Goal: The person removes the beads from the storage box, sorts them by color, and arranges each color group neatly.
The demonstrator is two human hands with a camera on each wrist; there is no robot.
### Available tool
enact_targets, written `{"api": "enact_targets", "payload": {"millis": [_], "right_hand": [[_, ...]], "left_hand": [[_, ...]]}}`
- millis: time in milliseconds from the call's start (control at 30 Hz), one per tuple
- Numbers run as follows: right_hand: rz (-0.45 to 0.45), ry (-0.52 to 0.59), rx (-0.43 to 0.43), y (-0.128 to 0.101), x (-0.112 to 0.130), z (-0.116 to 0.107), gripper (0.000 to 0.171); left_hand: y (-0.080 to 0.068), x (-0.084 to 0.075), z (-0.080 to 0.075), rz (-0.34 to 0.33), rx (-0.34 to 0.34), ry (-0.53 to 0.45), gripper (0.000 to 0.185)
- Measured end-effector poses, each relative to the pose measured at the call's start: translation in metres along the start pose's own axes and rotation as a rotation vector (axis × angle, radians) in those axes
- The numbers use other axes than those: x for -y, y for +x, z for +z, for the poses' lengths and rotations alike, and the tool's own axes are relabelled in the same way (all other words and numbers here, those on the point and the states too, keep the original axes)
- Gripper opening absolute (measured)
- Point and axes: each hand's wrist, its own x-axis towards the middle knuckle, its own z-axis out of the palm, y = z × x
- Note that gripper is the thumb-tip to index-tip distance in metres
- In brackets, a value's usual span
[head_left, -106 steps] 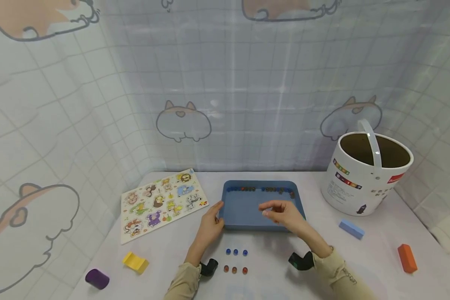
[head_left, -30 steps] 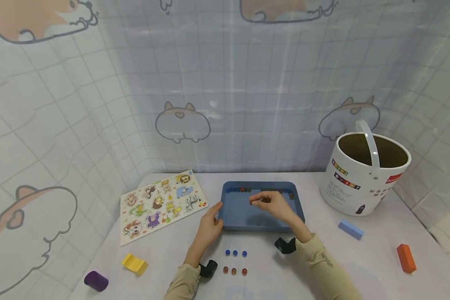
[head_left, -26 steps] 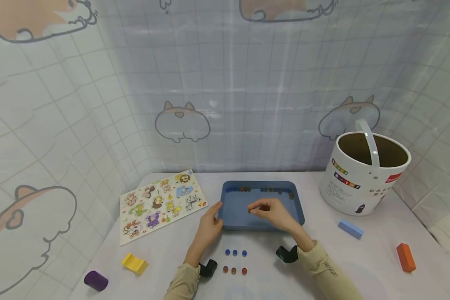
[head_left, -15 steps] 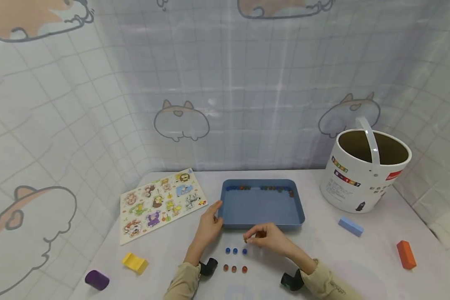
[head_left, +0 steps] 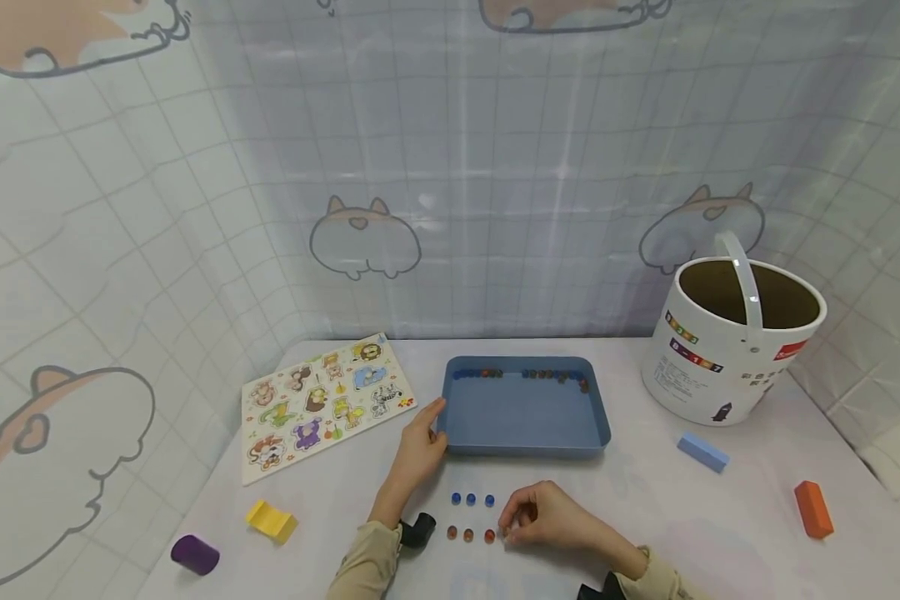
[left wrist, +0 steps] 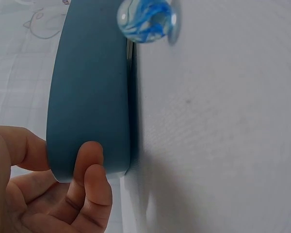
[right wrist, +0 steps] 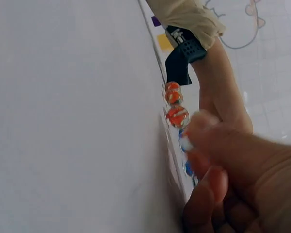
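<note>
A blue tray (head_left: 525, 417) sits mid-table with several marbles (head_left: 540, 376) along its far wall. My left hand (head_left: 420, 443) holds the tray's front left corner; the left wrist view shows the thumb (left wrist: 93, 170) on the tray's outer wall (left wrist: 87, 97). In front of the tray lie a row of three blue marbles (head_left: 471, 500) and a row of three red marbles (head_left: 468, 534). My right hand (head_left: 508, 532) rests on the table just right of the red row, fingers curled together and pinching a small marble (right wrist: 185, 142) beside the red marbles (right wrist: 177, 116).
An animal puzzle board (head_left: 326, 404) lies left of the tray. A white bucket (head_left: 735, 333) stands at the far right. Loose blocks lie around: light blue (head_left: 702, 452), orange (head_left: 813, 509), yellow (head_left: 272, 521), purple cylinder (head_left: 193, 555). A curtain closes off the back.
My right hand picked a marble from the tray's far side, drew back over the front wall, and came down beside the red row. The left hand stayed on the tray corner.
</note>
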Motion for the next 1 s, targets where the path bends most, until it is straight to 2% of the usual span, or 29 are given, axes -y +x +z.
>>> {"api": "enact_targets", "payload": {"millis": [267,467,767,1000], "right_hand": [[-0.029,-0.051,0.0,0.0,0.002,0.004,0.014],[0.046,-0.007,-0.021,0.001,0.011,-0.005,0.016],[0.005,0.106,-0.024,0.016,0.032,-0.043,0.033],[0.046,0.079,-0.141,0.047,0.038,-0.079,0.036]], "left_hand": [[-0.001,0.001,0.0,-0.001,-0.002,-0.017,0.058],[-0.001,0.0,0.0,0.0,0.002,-0.028,0.059],[-0.001,0.0,-0.001,-0.004,0.004,-0.033,0.058],[-0.001,0.0,0.0,0.011,0.0,-0.038,0.058]]}}
